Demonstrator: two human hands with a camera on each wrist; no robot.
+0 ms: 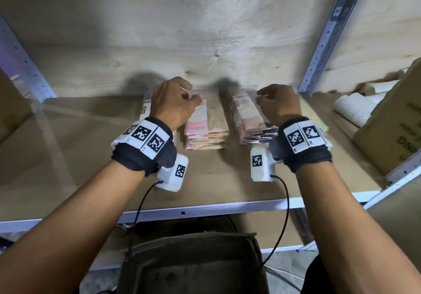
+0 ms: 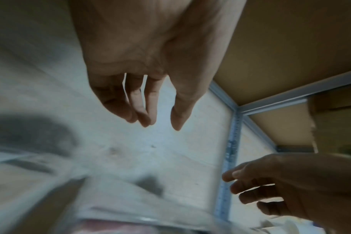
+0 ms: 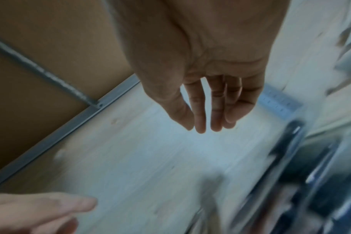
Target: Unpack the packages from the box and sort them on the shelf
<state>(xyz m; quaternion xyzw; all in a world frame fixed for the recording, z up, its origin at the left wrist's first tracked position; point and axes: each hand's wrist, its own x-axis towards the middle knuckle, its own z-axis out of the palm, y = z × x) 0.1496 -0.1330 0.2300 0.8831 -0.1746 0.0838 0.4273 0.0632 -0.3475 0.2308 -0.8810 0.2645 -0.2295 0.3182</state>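
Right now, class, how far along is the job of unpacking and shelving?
Done: two stacks of pink-and-tan packages lie side by side on the shelf. In hand: nothing; left hand and right hand hang open above them. Left: the box below, contents unclear.

The packages are pink and tan. The shelf is brown with a grey metal rim. Black wristbands carry white tags with black square patterns. The carton is brown with green lettering.
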